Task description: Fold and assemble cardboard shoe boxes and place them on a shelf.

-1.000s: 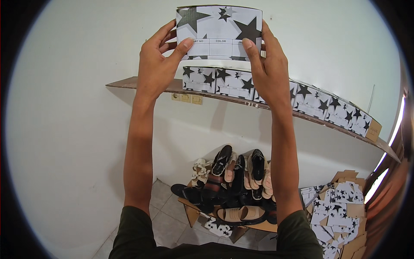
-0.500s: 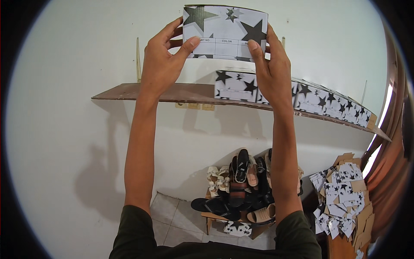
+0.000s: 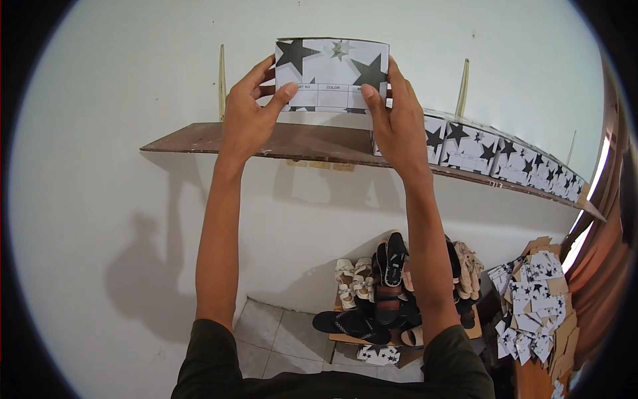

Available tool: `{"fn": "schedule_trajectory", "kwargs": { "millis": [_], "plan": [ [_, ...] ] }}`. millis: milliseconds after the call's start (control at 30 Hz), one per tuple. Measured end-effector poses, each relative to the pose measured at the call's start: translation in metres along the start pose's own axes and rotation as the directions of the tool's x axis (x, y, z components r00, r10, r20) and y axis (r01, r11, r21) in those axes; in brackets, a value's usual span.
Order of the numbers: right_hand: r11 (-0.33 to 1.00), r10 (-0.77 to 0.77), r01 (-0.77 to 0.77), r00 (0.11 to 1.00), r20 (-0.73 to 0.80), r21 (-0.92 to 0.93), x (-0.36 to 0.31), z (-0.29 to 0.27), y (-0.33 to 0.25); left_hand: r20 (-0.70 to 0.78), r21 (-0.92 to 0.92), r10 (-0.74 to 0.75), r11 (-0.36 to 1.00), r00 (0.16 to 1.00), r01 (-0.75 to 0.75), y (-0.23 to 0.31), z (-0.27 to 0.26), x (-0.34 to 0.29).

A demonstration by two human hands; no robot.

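Both arms are stretched out ahead, holding a white shoe box (image 3: 332, 66) printed with black stars. My left hand (image 3: 252, 106) grips its left end, thumb on the front face and fingers behind the edge. At the right end my right hand (image 3: 397, 110) grips the same way. The box hangs just above the brown wall shelf (image 3: 299, 141), over its bare left stretch. Along the shelf to the right stands a row of matching star-printed boxes (image 3: 468, 147); my right hand and forearm partly cover the nearest one.
Pale brackets (image 3: 462, 90) rise behind the shelf. Below, a low wooden bench (image 3: 470, 326) bears piled sandals (image 3: 355, 326), with a star-printed piece (image 3: 379, 354) beneath it. Flattened star-printed cardboard (image 3: 535, 306) is heaped at right, near an orange-brown curtain (image 3: 591, 292).
Both hands have lowered the shoe box toward the shelf and shifted it slightly left. My view has also moved a little; the grip is the same.
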State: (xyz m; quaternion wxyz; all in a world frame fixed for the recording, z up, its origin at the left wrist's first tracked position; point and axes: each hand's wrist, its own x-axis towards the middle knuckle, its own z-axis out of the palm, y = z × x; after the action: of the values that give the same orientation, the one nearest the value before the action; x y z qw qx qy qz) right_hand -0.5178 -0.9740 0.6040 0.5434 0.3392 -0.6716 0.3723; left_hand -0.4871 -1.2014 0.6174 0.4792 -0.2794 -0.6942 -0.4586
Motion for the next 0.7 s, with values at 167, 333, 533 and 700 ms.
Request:
{"fn": "schedule_trajectory", "kwargs": {
  "millis": [167, 333, 533, 700],
  "plan": [
    [0.996, 0.062, -0.059, 0.997, 0.045, -0.071, -0.018, 0.02, 0.01, -0.012, -0.062, -0.022, 0.998, 1.0, 0.021, -0.03, 0.005, -0.013],
    [0.99, 0.103, -0.096, 0.993, 0.062, -0.106, -0.031, 0.026, 0.014, 0.042, -0.083, -0.072, 0.994, 0.997, 0.075, -0.052, 0.008, -0.02],
    [0.966, 0.199, -0.188, 0.979, 0.047, -0.178, -0.052, 0.036, 0.007, 0.116, -0.026, -0.015, 0.999, 0.993, 0.018, -0.083, 0.013, -0.033],
    [0.937, 0.233, -0.217, 0.972, 0.025, -0.273, -0.072, 0.043, 0.003, 0.196, -0.01, -0.055, 0.998, 0.979, 0.058, -0.087, 0.011, -0.042]
  ]
}}
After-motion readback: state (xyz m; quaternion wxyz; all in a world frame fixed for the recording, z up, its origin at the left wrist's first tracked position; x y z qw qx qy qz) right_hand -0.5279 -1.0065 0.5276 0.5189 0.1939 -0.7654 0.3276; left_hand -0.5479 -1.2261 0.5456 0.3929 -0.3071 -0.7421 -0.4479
